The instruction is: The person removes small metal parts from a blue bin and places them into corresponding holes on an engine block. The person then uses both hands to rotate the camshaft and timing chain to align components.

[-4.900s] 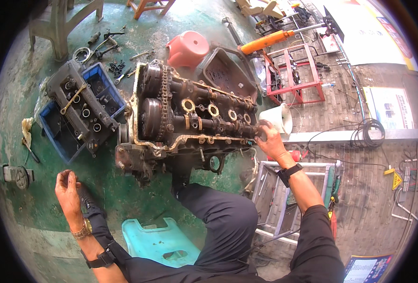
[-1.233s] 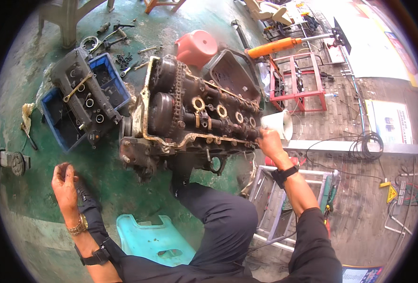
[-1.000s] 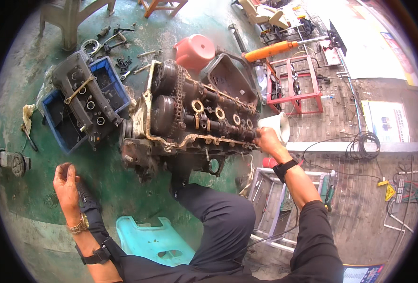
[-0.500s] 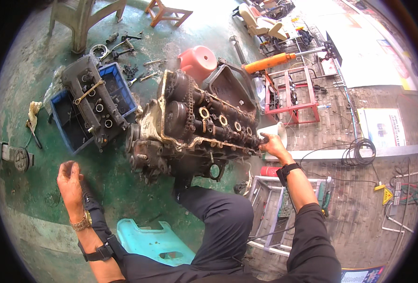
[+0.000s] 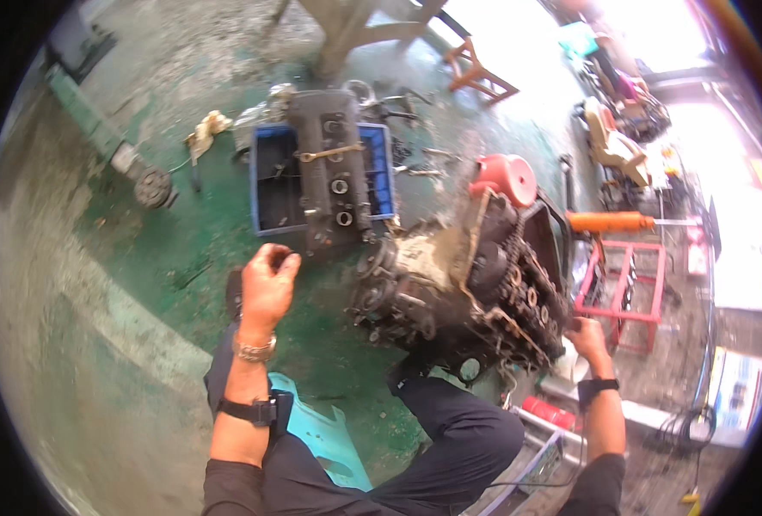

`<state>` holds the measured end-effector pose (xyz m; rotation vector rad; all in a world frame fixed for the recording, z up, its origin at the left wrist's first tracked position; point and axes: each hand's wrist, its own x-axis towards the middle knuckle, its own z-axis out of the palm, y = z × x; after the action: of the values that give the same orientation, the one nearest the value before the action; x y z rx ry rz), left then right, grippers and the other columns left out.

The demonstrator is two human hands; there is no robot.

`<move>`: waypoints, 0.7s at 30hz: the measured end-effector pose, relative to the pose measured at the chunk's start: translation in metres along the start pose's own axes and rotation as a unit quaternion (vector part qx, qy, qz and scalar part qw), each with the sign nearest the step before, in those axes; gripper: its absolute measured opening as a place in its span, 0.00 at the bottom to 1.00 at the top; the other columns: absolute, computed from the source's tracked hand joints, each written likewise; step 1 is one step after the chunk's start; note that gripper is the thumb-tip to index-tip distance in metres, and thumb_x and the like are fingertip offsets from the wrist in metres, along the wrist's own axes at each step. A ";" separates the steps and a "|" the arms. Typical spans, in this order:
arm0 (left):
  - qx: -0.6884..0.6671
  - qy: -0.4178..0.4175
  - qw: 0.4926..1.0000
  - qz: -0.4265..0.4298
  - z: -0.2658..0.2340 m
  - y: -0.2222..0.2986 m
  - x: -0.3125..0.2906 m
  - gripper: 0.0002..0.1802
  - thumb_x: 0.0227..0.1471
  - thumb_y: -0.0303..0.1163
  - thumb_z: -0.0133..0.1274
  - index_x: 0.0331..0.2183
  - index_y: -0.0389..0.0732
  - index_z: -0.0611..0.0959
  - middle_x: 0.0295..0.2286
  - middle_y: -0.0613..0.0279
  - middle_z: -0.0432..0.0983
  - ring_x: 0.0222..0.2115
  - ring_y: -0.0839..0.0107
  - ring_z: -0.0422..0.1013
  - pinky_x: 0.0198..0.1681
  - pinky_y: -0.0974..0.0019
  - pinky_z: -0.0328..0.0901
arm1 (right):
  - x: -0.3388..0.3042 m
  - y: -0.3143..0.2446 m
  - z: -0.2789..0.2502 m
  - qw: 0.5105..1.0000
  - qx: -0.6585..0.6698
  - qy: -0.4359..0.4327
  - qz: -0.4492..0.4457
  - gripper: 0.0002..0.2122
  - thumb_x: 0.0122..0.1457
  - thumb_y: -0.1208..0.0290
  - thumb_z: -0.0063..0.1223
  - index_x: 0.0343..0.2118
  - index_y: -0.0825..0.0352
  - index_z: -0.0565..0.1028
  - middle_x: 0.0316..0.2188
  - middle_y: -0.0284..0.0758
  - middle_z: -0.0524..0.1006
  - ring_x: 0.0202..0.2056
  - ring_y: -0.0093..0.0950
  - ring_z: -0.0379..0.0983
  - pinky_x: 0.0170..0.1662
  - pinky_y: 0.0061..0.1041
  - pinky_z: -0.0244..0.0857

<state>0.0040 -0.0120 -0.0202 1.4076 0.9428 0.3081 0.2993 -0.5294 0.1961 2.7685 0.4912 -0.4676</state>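
Observation:
My left hand is raised over the green floor, left of the engine. Its fingers bend loosely with the thumb apart, and I see nothing in them. At the engine's right end, my right hand has its fingers bent against the edge of the cylinder head; the fingertips are partly hidden. The engine's top is uncovered, showing a timing chain and camshaft parts. Beyond my left hand, a dark valve cover lies across a blue divided crate, with a combination wrench on top.
A red stool stands behind the engine, near an orange cylinder and red metal frame. A turquoise stool is beside my legs. Loose tools and small parts lie past the crate. At far left is a green lift arm.
My view has swung left, so the engine and crate appear farther right. My left hand is now closer to the crate and valve cover. My right hand remains at the engine's end.

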 end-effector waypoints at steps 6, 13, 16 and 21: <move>-0.048 -0.009 0.999 0.004 -0.005 0.007 -0.003 0.07 0.54 0.29 0.56 0.33 0.35 0.78 0.24 0.70 0.73 0.24 0.82 0.67 0.28 0.74 0.64 | 0.069 -0.130 -0.117 0.981 0.027 0.122 -0.146 0.17 0.48 0.71 0.62 0.42 0.70 0.78 0.30 0.47 0.79 0.32 0.39 0.78 0.38 0.33 0.70; -0.088 0.014 0.996 -0.014 -0.022 0.009 0.002 0.08 0.53 0.28 0.56 0.31 0.33 0.78 0.22 0.67 0.74 0.23 0.82 0.66 0.27 0.73 0.63 | 0.151 -0.350 -0.180 0.922 0.118 0.132 -0.345 0.17 0.52 0.73 0.60 0.45 0.72 0.76 0.32 0.44 0.80 0.33 0.31 0.77 0.41 0.28 0.69; -0.111 0.028 0.993 -0.028 -0.031 0.007 0.003 0.08 0.52 0.28 0.57 0.31 0.32 0.78 0.22 0.65 0.75 0.22 0.81 0.66 0.28 0.72 0.64 | 0.201 -0.438 -0.155 0.916 -0.023 0.140 -0.376 0.18 0.52 0.70 0.60 0.45 0.72 0.76 0.33 0.45 0.80 0.36 0.32 0.77 0.43 0.30 0.68; -0.119 0.024 0.991 -0.047 -0.043 0.007 0.005 0.06 0.55 0.28 0.55 0.34 0.36 0.76 0.25 0.72 0.71 0.24 0.84 0.65 0.27 0.76 0.62 | 0.248 -0.514 -0.081 0.940 -0.006 0.078 -0.333 0.15 0.50 0.65 0.60 0.39 0.69 0.79 0.34 0.48 0.79 0.38 0.44 0.76 0.44 0.35 0.69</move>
<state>-0.0208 0.0228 -0.0109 1.1381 0.9761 0.3722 0.3484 0.0296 0.0654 2.5738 1.4777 -0.3729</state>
